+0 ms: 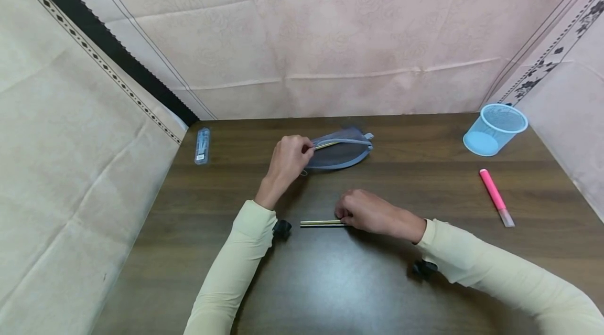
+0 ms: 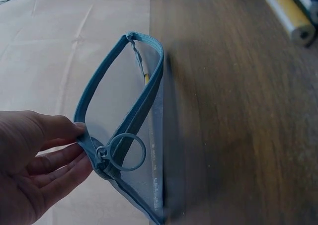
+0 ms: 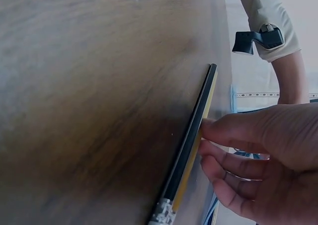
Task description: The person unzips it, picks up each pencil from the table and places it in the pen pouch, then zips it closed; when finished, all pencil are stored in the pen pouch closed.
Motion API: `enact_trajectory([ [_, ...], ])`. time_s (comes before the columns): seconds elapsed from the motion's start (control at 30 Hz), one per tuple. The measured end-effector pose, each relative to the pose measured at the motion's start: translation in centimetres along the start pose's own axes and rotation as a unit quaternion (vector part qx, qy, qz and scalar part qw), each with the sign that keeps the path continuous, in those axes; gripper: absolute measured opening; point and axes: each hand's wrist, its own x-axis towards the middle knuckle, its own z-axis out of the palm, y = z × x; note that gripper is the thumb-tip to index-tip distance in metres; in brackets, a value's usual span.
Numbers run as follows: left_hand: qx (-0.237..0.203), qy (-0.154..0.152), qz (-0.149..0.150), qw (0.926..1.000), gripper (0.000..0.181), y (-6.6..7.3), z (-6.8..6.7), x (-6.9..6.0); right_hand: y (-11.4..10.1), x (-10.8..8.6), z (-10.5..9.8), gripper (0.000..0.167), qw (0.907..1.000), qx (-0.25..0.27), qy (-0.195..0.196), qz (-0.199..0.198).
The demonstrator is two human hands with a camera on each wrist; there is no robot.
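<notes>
With thumb and fingers my left hand [image 1: 292, 157] pinches the edge of a blue-trimmed mesh zip pouch [image 1: 340, 157], and its mouth gapes open in the left wrist view. A zipper pull ring [image 2: 128, 152] hangs at the near end of the zip. Inside the pouch lies a pencil [image 2: 155, 170], showing through the mesh. My right hand [image 1: 370, 212] is over two pencils lying side by side on the table. Its thumb and fingertips touch the yellow pencil [image 3: 191, 170], with the black pencil [image 3: 186, 150] alongside. I see no finger curled round either.
On the wooden table [image 1: 226, 272] a blue mesh cup [image 1: 493, 130] stands at the back right. A pink marker [image 1: 495, 196] lies in front of it. At the back left is a small blue case [image 1: 202, 145]. Light cloth [image 1: 330, 46] hangs behind the table.
</notes>
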Motion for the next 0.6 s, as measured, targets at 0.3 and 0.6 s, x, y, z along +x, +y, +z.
enact_trajectory([
  [0.3, -0.001, 0.000, 0.003, 1.0000, 0.014, -0.10, 0.12, 0.03, -0.34, -0.03, 0.25, 0.008, 0.9896, -0.138, 0.039, -0.005],
  [0.6, 0.003, -0.004, 0.003, 1.0000, 0.014, -0.14, 0.25, -0.03, 0.40, 0.33, -0.21, 0.006, 0.9788, -0.200, 0.005, -0.044],
])
